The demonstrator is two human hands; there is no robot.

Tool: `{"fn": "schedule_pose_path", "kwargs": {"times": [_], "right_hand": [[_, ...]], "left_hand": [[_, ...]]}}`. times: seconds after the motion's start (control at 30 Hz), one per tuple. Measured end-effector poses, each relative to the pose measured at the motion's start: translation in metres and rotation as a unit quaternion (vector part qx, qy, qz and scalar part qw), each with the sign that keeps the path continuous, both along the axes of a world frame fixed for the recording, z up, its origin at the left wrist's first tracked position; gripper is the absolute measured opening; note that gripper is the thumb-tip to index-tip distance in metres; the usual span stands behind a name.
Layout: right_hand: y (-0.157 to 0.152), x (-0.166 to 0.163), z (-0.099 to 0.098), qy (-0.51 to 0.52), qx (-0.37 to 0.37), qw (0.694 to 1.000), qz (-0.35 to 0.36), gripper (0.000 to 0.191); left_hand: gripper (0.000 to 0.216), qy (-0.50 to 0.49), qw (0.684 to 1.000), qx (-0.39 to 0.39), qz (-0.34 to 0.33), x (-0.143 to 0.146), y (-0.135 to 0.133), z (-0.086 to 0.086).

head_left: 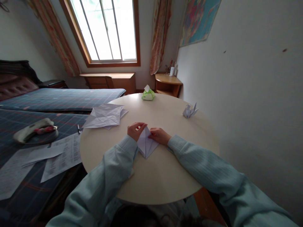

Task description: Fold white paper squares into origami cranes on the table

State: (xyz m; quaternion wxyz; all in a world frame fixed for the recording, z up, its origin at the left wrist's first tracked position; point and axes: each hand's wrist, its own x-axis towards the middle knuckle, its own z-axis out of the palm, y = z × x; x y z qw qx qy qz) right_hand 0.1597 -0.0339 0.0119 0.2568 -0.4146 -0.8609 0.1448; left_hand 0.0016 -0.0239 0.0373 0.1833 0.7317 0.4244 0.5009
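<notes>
A white sheet folded into a kite-like shape (146,145) lies on the round beige table (156,176), point toward me. My left hand (135,130) rests on its upper left edge with fingers curled and pinching the paper near the top. My right hand (159,135) presses the upper right edge, fingers bent onto the fold. Both sleeves are pale blue.
A loose stack of white sheets (105,116) lies at the table's left edge. A finished paper figure (189,111) stands at the right, a green tissue pack (148,94) at the far side. Beds with papers (56,156) and a pouch (35,130) lie left; a wall is close on the right.
</notes>
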Motion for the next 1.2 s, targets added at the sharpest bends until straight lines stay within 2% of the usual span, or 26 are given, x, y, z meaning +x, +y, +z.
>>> {"fn": "schedule_pose_path", "kwargs": {"times": [0.23,0.37,0.43,0.5,0.6,0.67,0.8,0.9,1.0,1.1,1.2], "right_hand": [[0.0,-0.001,0.0,-0.009,0.011,1.0,-0.004,0.015],[0.0,-0.001,0.0,-0.01,0.019,1.0,-0.003,0.014],[0.0,-0.001,0.0,-0.019,0.023,0.999,-0.039,0.013],[0.001,0.002,0.0,-0.033,0.027,0.993,-0.106,0.011],[0.005,0.007,0.0,-0.046,0.029,0.978,-0.202,0.006],[0.007,0.009,0.0,-0.05,0.021,0.969,-0.241,0.007],[0.007,0.01,0.0,-0.053,0.003,0.963,-0.266,0.014],[0.007,0.009,0.001,-0.051,0.002,0.96,-0.275,0.014],[0.008,0.01,0.001,-0.038,0.002,0.958,-0.284,0.014],[0.011,0.012,-0.001,-0.01,-0.003,0.959,-0.283,0.014],[0.014,0.015,-0.003,0.012,-0.015,0.958,-0.287,0.013]], "left_hand": [[0.031,-0.018,0.999,-0.027,0.004,-0.001,0.0,0.0],[0.036,-0.083,0.995,-0.054,-0.014,-0.002,0.003,0.0],[0.037,-0.103,0.992,-0.063,-0.023,-0.004,0.006,-0.001],[0.035,-0.099,0.993,-0.062,-0.02,-0.005,0.01,-0.003],[0.028,-0.059,0.997,-0.037,0.015,-0.006,0.013,-0.008],[0.025,-0.014,0.999,-0.008,0.029,-0.005,0.014,-0.013],[0.013,0.105,0.994,0.042,-0.004,-0.002,0.013,-0.023],[0.023,0.166,0.984,0.067,0.027,-0.002,0.016,-0.032],[0.042,0.193,0.979,0.026,0.066,-0.005,0.024,-0.043],[0.047,0.209,0.976,-0.025,0.051,-0.009,0.032,-0.051],[0.046,0.214,0.976,-0.032,0.035,-0.01,0.036,-0.054]]}}
